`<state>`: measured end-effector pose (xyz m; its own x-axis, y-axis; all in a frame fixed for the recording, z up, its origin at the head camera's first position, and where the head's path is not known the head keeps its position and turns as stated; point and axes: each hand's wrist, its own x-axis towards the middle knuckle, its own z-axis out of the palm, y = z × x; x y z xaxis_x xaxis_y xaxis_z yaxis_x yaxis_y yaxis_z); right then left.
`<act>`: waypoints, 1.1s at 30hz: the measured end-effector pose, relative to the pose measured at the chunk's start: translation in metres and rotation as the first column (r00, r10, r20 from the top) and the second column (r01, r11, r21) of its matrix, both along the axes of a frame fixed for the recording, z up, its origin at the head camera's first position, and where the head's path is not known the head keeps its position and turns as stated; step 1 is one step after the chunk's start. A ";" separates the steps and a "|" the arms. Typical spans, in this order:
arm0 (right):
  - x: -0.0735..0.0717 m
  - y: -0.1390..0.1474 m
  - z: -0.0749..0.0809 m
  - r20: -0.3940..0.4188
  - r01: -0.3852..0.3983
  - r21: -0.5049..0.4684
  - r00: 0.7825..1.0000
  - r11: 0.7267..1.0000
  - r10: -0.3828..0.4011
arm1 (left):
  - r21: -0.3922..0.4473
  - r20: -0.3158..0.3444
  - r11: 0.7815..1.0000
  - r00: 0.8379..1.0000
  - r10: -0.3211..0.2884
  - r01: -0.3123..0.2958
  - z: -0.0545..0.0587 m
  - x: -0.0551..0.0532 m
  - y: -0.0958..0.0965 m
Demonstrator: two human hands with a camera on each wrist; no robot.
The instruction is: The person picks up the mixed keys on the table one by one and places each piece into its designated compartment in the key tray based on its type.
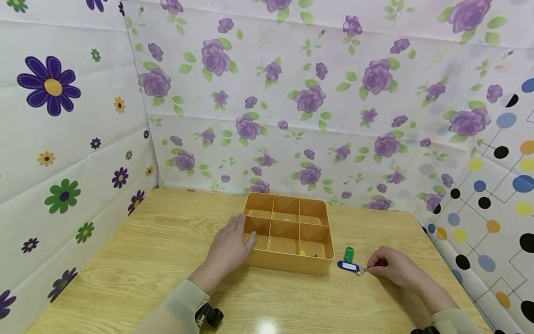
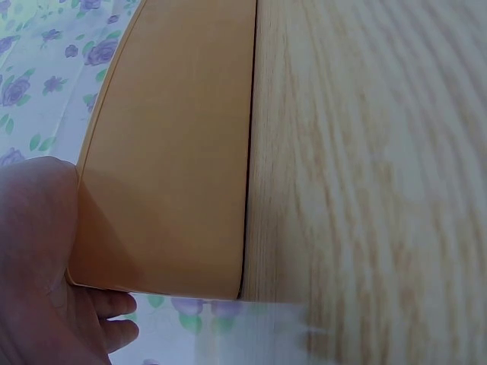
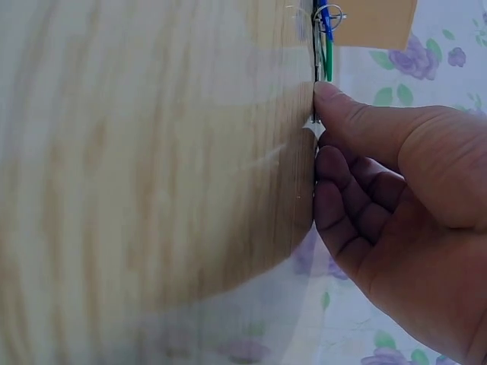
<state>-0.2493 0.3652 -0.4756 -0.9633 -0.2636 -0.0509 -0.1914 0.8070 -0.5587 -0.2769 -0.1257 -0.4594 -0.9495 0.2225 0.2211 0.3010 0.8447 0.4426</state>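
My left hand grips the front left corner of an orange-brown divided box. Its thumb lies over the rim, and its fingers run along the left side, as the left wrist view also shows. To the right of the box, my right hand is low on the table, thumb and index finger pinching a small metal key. A ring joins that key to a blue key tag with a white label. Right behind the blue one lies a green key tag. How the green tag is attached cannot be made out.
The box has several compartments. Small yellow and dark bits sit in the front right one, a small pink thing in the back middle one. Patterned cloth walls in the wooden table at the back and both sides.
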 end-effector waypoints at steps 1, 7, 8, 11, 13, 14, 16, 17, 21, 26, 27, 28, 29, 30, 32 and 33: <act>0.000 0.000 0.000 -0.001 0.005 0.010 1.000 1.000 -0.005 | -0.002 0.003 1.000 1.000 0.000 0.000 0.000 0.000 0.000; 0.000 0.000 0.003 -0.041 0.047 0.106 0.998 0.993 -0.043 | -0.008 -0.003 1.000 1.000 0.002 -0.002 0.001 0.000 0.000; 0.000 0.000 0.004 -0.042 0.049 0.115 0.998 0.992 -0.045 | -0.009 -0.002 1.000 1.000 0.002 -0.002 0.002 0.000 0.000; -0.001 0.000 0.006 -0.035 0.044 0.128 0.999 0.991 -0.039 | -0.009 -0.002 1.000 1.000 0.001 -0.001 0.003 -0.001 0.000; -0.001 -0.001 0.007 -0.031 0.041 0.133 0.999 0.990 -0.037 | -0.013 0.000 1.000 1.000 -0.001 0.001 0.003 -0.001 0.000; 0.000 -0.001 0.007 -0.030 0.040 0.135 0.999 0.990 -0.037 | -0.014 -0.002 1.000 1.000 -0.002 0.002 0.003 -0.001 0.000; 0.000 -0.001 0.007 -0.026 0.040 0.140 0.999 0.989 -0.036 | -0.014 -0.005 1.000 1.000 -0.003 0.003 0.003 -0.002 0.001; 0.000 -0.001 0.007 -0.025 0.039 0.143 0.999 0.989 -0.036 | -0.014 -0.005 1.000 1.000 -0.003 0.003 0.003 -0.002 0.001; 0.000 -0.001 0.006 -0.023 0.033 0.135 0.999 0.990 -0.031 | -0.010 -0.002 1.000 1.000 -0.003 0.003 0.002 -0.001 0.001; 0.001 0.000 0.005 -0.026 0.024 0.119 0.999 0.993 -0.021 | -0.009 0.001 1.000 1.000 -0.003 0.003 0.001 -0.001 0.000; 0.000 0.001 0.004 -0.026 0.025 0.119 0.999 0.993 -0.022 | -0.009 0.002 1.000 1.000 -0.004 0.004 0.001 -0.001 0.000; 0.000 0.001 0.004 -0.027 0.024 0.120 0.999 0.992 -0.021 | -0.009 0.001 1.000 1.000 -0.004 0.004 0.001 -0.001 0.000; 0.000 0.001 0.004 -0.028 0.023 0.121 0.999 0.992 -0.019 | -0.008 0.001 1.000 1.000 -0.004 0.004 0.000 -0.001 0.000; -0.001 0.001 0.004 -0.027 0.022 0.122 0.999 0.992 -0.019 | -0.007 0.001 1.000 1.000 -0.004 0.004 0.000 -0.001 0.000; -0.002 0.001 0.004 -0.029 0.019 0.125 0.999 0.992 -0.016 | -0.003 -0.002 1.000 1.000 -0.004 0.004 0.000 -0.001 0.000; -0.002 0.000 0.004 -0.029 0.016 0.124 1.000 0.992 -0.012 | -0.002 -0.002 1.000 1.000 -0.004 0.004 0.000 -0.001 0.000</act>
